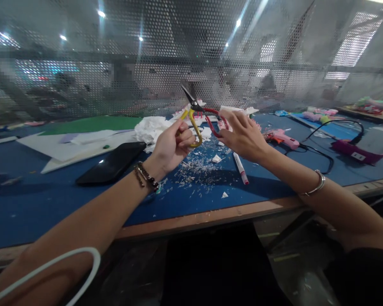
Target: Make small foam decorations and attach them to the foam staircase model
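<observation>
**Two-tone scissors held spread above a littered bench, both handles gripped**

Strain at the pivot is judged the chief hazard: it could be caused by the handles being forced too wide apart by opposing pulls. A nick could be caused if either grip slips toward the bare blades. The capped marker (241, 168), lying near the front edge of the blue tabletop (178, 204), could be rolled off if brushed by the right forearm, and the white paper shavings (191, 170) could be scattered by a low sweep.

The scissors (195, 105) are held raised above the tabletop, tips directed upward and away from the body. Dark metal blades, slightly parted, are joined at a round pivot; one handle is yellow, the other red, and both are spread wide. The yellow handle is grasped by the curled left hand (170, 146); the red handle is grasped by the right hand (242, 132). Exact finger placement within the red loop cannot be determined.
</observation>
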Available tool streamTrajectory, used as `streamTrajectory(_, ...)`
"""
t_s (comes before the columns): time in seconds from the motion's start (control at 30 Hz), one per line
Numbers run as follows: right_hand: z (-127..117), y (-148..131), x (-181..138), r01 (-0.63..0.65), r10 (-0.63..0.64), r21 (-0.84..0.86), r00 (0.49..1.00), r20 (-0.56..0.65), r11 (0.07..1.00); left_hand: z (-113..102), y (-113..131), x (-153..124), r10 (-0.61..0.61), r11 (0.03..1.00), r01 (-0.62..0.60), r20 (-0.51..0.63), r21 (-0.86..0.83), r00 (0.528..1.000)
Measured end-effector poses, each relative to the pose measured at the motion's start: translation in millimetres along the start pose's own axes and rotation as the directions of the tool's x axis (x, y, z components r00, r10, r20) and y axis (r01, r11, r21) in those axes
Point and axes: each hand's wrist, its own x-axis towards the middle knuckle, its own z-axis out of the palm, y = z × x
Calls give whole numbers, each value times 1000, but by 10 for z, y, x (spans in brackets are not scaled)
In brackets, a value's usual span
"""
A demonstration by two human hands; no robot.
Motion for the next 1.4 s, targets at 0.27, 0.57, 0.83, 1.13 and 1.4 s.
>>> streamTrajectory(0.27, 12, -109, 46, -45, 49, -57, 997, 66, 997, 43, -20, -40, -14, 1000, 14, 27, -17, 1000)
streamTrajectory(0.57, 116, -160, 95, -225, 228, -36, 969, 96, 974, 182, -74, -100, 6, 996, -9, 43, 84, 999)
streamTrajectory(0.83, 97, -196, 146, -377, 366, 54, 919, 147, 924, 231, -193, -145, 55, 985, -85, 195, 149, 979)
streamTrajectory(1.13, 94, -175, 159, -397, 382, 202, 918, 111, 895, 237, -256, -167, 99, 964, -152, 235, 219, 967)
streamTrajectory(1.4, -22, -49, 133, -214, 193, 783, 974, 122, 585, 149, -402, -118, 134, 880, -338, 508, 333, 851)
